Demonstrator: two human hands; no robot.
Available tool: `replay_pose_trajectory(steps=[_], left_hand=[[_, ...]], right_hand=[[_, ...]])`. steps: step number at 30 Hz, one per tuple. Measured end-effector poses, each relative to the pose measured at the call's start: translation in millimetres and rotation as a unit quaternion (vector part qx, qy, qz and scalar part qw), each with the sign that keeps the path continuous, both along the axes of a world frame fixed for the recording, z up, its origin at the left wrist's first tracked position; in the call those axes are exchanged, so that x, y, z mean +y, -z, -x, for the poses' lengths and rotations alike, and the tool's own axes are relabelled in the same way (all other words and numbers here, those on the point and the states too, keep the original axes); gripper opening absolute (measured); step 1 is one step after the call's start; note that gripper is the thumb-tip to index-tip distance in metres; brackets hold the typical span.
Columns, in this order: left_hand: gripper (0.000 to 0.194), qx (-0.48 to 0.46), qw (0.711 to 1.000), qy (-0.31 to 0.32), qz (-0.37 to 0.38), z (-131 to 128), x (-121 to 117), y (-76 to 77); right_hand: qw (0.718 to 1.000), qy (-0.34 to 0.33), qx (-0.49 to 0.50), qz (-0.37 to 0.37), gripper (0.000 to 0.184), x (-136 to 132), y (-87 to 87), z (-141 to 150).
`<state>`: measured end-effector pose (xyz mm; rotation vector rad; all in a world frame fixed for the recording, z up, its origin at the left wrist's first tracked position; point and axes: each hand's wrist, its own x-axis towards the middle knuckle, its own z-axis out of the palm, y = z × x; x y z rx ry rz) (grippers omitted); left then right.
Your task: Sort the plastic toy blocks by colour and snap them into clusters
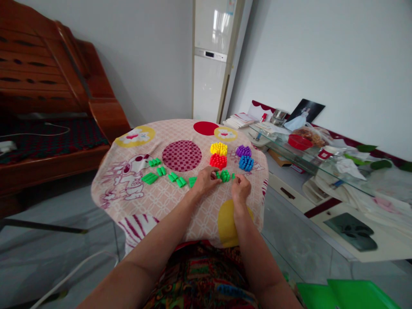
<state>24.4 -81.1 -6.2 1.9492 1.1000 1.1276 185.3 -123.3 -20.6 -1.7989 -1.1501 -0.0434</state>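
My left hand (207, 180) curls its fingers at the left edge of a knobbly cluster of green plastic peg blocks (225, 176), with a green block between the fingertips. On the cluster's other side, my right hand (241, 188) pinches one small green block (234, 176) between thumb and finger. Behind the hands sit a red cluster (218, 161), a yellow cluster (219, 148), a blue cluster (246, 163) and a purple cluster (243, 151). To the left lie several loose green pieces (177, 179), one of them partly behind my left hand.
A patterned cloth (183, 206) covers the round table. On the right, a glass-topped cabinet (305, 156) carries papers, a red bowl (300, 141) and bags. A wooden bench (106, 111) stands at the left, and a tall white appliance (210, 86) behind. Green stools (347, 294) are at lower right.
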Motion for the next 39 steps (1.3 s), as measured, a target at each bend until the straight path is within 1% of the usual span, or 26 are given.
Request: replay_pose_trajectory(steps=[2, 7, 11, 13, 16, 18, 19, 22, 25, 28, 31, 33, 35, 37, 39], left_hand=[[0.047, 0.002, 1.0, 0.011, 0.0, -2.5, 0.5, 2.1], [0.049, 0.019, 1.0, 0.016, -0.018, -7.6, 0.4, 4.4], [0.059, 0.02, 0.999, 0.029, -0.032, -9.1, -1.3, 3.9], [0.059, 0.03, 0.998, 0.022, -0.046, -5.2, -2.6, 1.8], [0.049, 0.07, 0.994, -0.03, -0.082, 10.4, -3.0, -4.2], [0.043, 0.122, 0.985, -0.067, -0.097, 25.9, -1.3, -8.7], [0.042, 0.157, 0.98, -0.076, -0.094, 34.2, 0.0, -10.6], [0.036, 0.26, 0.962, -0.055, -0.06, 55.9, 4.8, -13.2], [0.03, 0.296, 0.954, -0.038, -0.039, 68.9, 9.2, -12.3], [0.029, 0.283, 0.958, -0.041, -0.032, 72.7, 13.0, -12.6], [0.03, 0.243, 0.969, -0.027, -0.044, 65.7, 15.1, -16.2], [0.037, 0.192, 0.98, -0.014, -0.048, 53.7, 14.9, -18.3], [0.048, 0.135, 0.99, -0.005, -0.042, 37.7, 13.5, -17.8], [0.057, 0.094, 0.995, 0.001, -0.041, 21.5, 11.5, -14.1], [0.061, 0.077, 0.996, 0.009, -0.045, 9.0, 9.8, -8.8]], right_hand=[[1.0, -0.003, 0.006, 0.006, 0.035, -0.4, -0.8, 0.2], [1.0, -0.017, 0.008, 0.01, 0.035, -1.8, -2.1, 0.3], [1.0, -0.018, -0.003, 0.014, 0.033, -2.7, -1.7, 0.3], [1.0, -0.015, -0.003, 0.014, 0.034, -2.7, -1.4, 0.5], [1.0, -0.011, -0.001, 0.016, 0.035, -2.5, -1.3, 1.0], [1.0, -0.011, 0.002, 0.019, 0.035, -2.6, -1.7, 1.4], [1.0, -0.012, 0.005, 0.021, 0.035, -2.6, -2.1, 1.6], [1.0, -0.013, 0.01, 0.023, 0.034, -2.8, -3.4, 2.0], [1.0, -0.015, 0.012, 0.024, 0.033, -2.9, -3.9, 1.7], [0.999, -0.019, 0.014, 0.023, 0.033, -2.9, -3.7, 0.9], [0.999, -0.023, 0.013, 0.023, 0.034, -2.7, -3.4, 0.8], [0.999, -0.02, 0.012, 0.023, 0.034, -2.4, -3.2, 1.1], [1.0, -0.018, 0.01, 0.02, 0.035, -2.1, -2.7, 1.2], [1.0, -0.021, 0.008, 0.014, 0.035, -2.0, -2.0, 0.9], [1.0, -0.024, 0.008, 0.013, 0.035, -1.8, -1.1, 0.2]])
